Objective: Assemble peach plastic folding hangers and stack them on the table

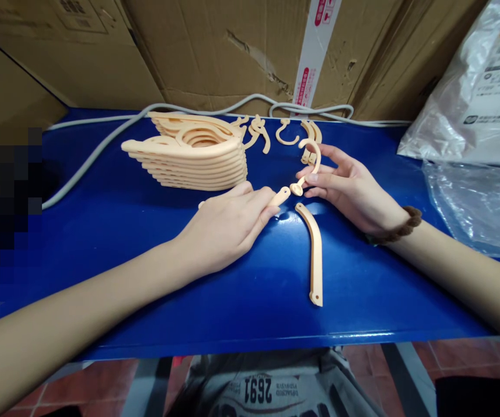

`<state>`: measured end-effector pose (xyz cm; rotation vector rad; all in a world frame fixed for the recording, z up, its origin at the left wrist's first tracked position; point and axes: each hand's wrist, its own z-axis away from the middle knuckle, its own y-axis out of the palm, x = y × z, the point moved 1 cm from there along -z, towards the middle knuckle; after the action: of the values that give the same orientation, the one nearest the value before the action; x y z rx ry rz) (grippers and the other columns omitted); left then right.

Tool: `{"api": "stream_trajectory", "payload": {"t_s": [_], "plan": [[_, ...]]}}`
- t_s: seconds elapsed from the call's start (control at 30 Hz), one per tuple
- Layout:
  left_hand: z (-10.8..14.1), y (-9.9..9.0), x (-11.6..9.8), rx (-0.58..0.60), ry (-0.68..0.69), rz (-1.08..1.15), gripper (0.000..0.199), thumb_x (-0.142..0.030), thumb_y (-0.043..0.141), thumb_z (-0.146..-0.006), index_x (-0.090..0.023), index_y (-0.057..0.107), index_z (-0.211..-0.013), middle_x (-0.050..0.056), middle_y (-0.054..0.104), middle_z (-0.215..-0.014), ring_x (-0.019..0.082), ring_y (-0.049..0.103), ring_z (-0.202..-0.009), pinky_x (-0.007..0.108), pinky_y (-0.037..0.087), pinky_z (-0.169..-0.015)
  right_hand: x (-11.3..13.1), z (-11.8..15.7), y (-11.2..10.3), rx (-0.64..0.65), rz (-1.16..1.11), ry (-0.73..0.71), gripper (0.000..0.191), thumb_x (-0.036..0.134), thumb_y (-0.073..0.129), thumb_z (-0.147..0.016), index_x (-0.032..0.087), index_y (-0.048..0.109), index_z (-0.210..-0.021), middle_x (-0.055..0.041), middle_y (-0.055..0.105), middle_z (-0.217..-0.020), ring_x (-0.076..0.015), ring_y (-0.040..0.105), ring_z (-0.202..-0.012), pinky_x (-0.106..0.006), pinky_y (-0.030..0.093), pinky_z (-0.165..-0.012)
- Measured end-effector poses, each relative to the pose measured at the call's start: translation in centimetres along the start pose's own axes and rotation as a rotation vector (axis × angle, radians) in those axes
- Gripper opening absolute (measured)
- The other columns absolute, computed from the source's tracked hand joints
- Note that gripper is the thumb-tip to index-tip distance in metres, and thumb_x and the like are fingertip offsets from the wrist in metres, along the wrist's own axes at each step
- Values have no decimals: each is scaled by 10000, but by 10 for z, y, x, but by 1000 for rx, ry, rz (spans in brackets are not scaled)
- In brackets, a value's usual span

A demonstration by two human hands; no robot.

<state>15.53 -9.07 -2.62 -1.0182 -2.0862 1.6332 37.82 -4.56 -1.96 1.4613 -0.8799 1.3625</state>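
My left hand [236, 223] is closed around a cream plastic hanger arm [281, 196]; its holed end sticks out past my thumb, and most of it is hidden under the hand. My right hand [345, 188] pinches a cream hanger hook [316, 156] by its shank, the curl pointing up and the round base [296, 189] facing the arm's end. Base and arm end are very close; I cannot tell if they touch. Below them a loose curved hanger arm [314, 255] with a hole at each end lies on the blue table [250, 313].
A stack of cream hanger parts [189, 156] stands behind my left hand. Several loose pieces [258, 132] and another hook [285, 133] lie at the back. A grey cable [97, 153] crosses the table before cardboard boxes [232, 52]. Clear plastic bags [462, 116] are at right.
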Motion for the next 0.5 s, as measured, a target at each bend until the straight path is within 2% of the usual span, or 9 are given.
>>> {"api": "stream_trajectory", "payload": {"t_s": [0.23, 0.37, 0.5], "plan": [[-1, 3, 3, -66, 85, 29, 326, -297, 336, -1102, -147, 573, -935, -3, 501, -753, 186, 512, -697, 291, 380, -650, 0, -1, 0, 23, -11, 8, 493, 201, 865, -733, 170, 668, -1184, 3, 763, -920, -107, 709, -807, -229, 592, -772], [0, 4, 3, -77, 104, 40, 256, -256, 380, -1090, -151, 562, -944, -11, 480, -748, 183, 494, -683, 281, 366, -634, -1, 0, 0, 37, 29, 2, 504, 225, 865, -741, 174, 661, -1198, -9, 761, -939, -124, 711, -843, -272, 584, -834], [0, 4, 3, -85, 112, 33, 224, -241, 403, -1083, -151, 556, -948, -11, 479, -750, 185, 494, -685, 280, 361, -626, -1, 0, -2, 67, 38, 0, 477, 240, 867, -745, 173, 639, -1159, -17, 764, -928, -111, 707, -820, -256, 569, -837]]}}
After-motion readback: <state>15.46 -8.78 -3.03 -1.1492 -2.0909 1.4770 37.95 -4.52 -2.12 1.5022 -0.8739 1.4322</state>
